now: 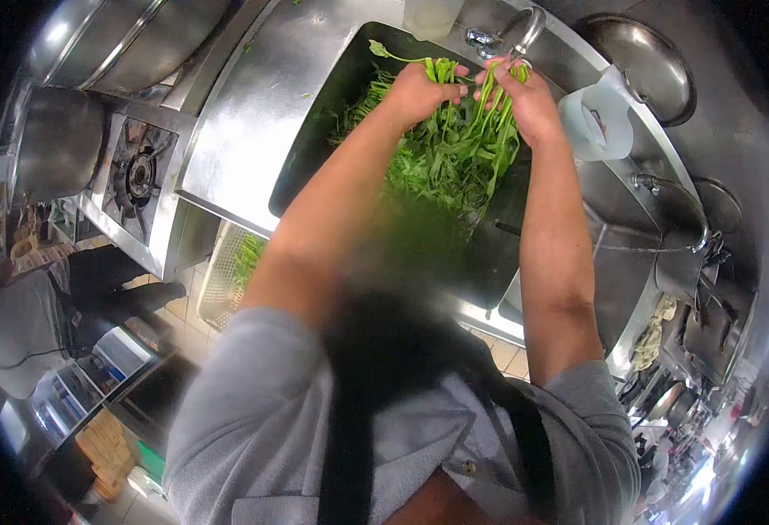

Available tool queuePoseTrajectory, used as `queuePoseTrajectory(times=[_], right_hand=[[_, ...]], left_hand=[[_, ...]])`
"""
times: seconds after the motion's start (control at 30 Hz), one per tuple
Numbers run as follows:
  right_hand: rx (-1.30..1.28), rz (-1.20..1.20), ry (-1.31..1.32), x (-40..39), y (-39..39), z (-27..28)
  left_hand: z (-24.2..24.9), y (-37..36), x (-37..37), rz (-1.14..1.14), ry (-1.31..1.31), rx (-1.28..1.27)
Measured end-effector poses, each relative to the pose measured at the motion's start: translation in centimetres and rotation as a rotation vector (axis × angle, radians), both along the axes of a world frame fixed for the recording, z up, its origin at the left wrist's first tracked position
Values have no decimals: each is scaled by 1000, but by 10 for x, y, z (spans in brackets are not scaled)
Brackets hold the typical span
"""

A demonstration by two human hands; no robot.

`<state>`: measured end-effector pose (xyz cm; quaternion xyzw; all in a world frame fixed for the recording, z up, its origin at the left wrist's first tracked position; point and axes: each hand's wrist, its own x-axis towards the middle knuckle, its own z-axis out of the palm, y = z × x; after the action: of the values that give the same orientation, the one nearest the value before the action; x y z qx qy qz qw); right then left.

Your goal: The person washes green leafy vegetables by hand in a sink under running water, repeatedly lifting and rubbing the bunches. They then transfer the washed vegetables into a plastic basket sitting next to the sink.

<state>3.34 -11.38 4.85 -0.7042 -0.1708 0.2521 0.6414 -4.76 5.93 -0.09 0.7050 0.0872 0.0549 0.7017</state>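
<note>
Both hands are raised over a dark tub [301, 166] set among the steel counters. My left hand [419, 92] is closed round a small bunch of green leafy stems, with one leafy tip sticking out to the left. In my right hand [520, 96] is another bunch of leafy greens [495, 131], the leaves hanging down into the tub. Below them lies a heap of the same leafy greens [437, 166]. A blurred patch hides the near part of the heap. The steel faucet [529, 31] stands just beyond my right hand.
A steel counter [249, 122] lies left of the tub, with a gas burner [142, 171] farther left. At right are a translucent plastic pitcher [590, 127] and a second faucet [673, 188]. A basket [218, 280] with greens stands below the counter. Another person [25, 315] is at left.
</note>
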Motion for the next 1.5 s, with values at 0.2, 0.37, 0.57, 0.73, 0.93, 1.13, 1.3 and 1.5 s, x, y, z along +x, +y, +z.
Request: queuePoseTrajectory(times=[0.2,0.37,0.57,0.73,0.93,1.13,1.3,1.5], right_hand=[[88,30,129,-3,10,-7],[240,118,268,-11,10,11],[223,80,145,2,1,1],[21,-28,21,0,-3,7],[-103,50,-61,-2,-1,-7],[121,-210,44,3,0,-7],[-328,26,-189,-18,14,3],[-262,-9,-178,-13,12,-19]], left_hand=[[-4,-7,0,-64,-41,-91],[19,-9,-11,-211,58,-156],[-5,-4,-12,-117,27,-241],[-10,8,-24,-74,109,-137],[-14,7,-24,-47,99,-113],[-22,7,-29,-24,63,-124],[-12,1,-24,-32,76,-12],[-2,-5,-26,-21,89,58]])
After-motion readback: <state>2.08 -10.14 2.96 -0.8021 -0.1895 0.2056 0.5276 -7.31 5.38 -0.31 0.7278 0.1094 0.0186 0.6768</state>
